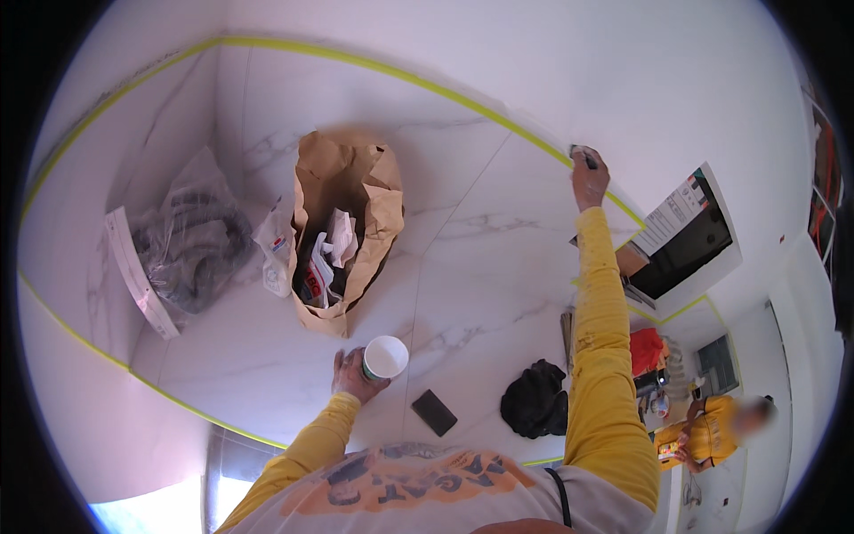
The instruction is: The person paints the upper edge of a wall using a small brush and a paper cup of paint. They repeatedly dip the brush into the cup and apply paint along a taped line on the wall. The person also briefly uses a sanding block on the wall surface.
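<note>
My left hand [354, 378] is wrapped round a white paper cup [386, 358] whose open mouth faces up. No contents can be made out inside it. My right arm reaches far out, and my right hand [589, 182] is closed at the wall, just above the yellow-green tape [498, 117]. Its fingers pinch a small dark thing, too small to name. Left of the cup and farther off, an open brown paper bag [387, 227] holds crumpled plastic wrappers. A dark phone [434, 413] lies flat to the right of my left hand.
Clear plastic bags [200, 231] with grey contents lie at the left by a white strip [140, 274]. Black cloth [535, 400] is bunched near my right forearm. A framed dark panel [689, 249] opens in the right wall. Another person [712, 432] in yellow stands at the lower right.
</note>
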The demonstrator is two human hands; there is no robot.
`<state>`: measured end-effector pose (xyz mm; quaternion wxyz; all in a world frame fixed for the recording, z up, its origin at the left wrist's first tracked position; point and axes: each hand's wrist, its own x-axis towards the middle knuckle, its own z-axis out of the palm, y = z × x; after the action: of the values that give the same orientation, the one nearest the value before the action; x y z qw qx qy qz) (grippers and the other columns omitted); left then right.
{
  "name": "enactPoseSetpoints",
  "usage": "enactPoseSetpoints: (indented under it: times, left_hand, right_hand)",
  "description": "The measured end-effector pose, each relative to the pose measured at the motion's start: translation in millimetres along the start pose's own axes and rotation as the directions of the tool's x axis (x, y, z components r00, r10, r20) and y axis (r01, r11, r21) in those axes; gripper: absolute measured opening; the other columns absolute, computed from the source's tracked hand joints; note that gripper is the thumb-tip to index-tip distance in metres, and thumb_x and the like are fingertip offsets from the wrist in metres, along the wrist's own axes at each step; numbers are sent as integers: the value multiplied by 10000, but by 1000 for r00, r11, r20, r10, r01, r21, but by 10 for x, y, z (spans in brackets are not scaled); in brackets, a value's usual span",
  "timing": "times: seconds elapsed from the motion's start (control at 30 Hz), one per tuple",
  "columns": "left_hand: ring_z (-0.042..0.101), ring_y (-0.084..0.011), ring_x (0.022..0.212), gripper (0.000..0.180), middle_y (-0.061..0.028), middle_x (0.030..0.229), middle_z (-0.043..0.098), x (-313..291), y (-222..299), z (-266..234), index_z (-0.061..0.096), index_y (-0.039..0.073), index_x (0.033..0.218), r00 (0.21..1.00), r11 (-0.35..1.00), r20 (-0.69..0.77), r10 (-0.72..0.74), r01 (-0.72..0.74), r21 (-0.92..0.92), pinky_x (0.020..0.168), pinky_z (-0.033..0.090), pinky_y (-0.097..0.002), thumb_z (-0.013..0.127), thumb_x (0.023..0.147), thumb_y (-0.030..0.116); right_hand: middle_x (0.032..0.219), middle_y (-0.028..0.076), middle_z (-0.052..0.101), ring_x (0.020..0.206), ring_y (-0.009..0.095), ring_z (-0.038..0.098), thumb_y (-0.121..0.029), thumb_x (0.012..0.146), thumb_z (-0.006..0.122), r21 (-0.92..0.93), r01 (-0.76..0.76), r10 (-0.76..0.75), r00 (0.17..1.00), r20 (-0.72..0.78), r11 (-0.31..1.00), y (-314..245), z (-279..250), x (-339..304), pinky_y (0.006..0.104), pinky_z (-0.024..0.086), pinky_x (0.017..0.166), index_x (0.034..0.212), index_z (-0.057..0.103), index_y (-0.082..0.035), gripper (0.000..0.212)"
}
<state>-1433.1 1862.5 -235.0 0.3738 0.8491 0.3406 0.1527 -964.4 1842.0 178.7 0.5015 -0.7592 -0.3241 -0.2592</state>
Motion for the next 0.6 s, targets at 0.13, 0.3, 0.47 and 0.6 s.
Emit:
enactPoseSetpoints:
  times: [0.13,0.3,0.47,0.6]
  left_hand:
    - [455,-251,1355,930,-121,1385,547,-1,5,9,438,36,1380,1000,1000,12,-23,23,12,1237,120,-441,809,684,529]
    - [451,-241,1360,952,-131,1385,548,21,-14,27,432,27,1388,1000,999,21,2,-3,35,1238,112,-431,802,680,544]
    - [437,-233,1373,956,-121,1403,534,15,-8,-7,418,33,1408,997,999,66,-36,35,5,1240,99,-424,788,694,551]
    - [428,-233,1380,957,-121,1404,534,13,11,-21,410,31,1417,996,999,77,-40,40,4,1241,91,-424,788,701,541]
  right_hand:
    - [878,149,720,795,284,687,-210,891,697,238,297,-338,929,151,925,-660,1151,-352,355,530,783,1069,707,-63,231]
    - [758,-10,624,601,85,571,-229,934,695,430,248,-380,890,252,868,-1065,1432,-420,240,470,547,1100,697,-78,225]
    - [844,75,727,737,128,647,-206,883,717,145,8,-15,999,50,989,-352,250,-70,279,524,718,1044,728,-49,225]
    - [948,143,743,872,294,708,-245,872,685,-373,58,-107,988,-112,926,-45,-321,71,364,544,814,1052,737,-89,244]
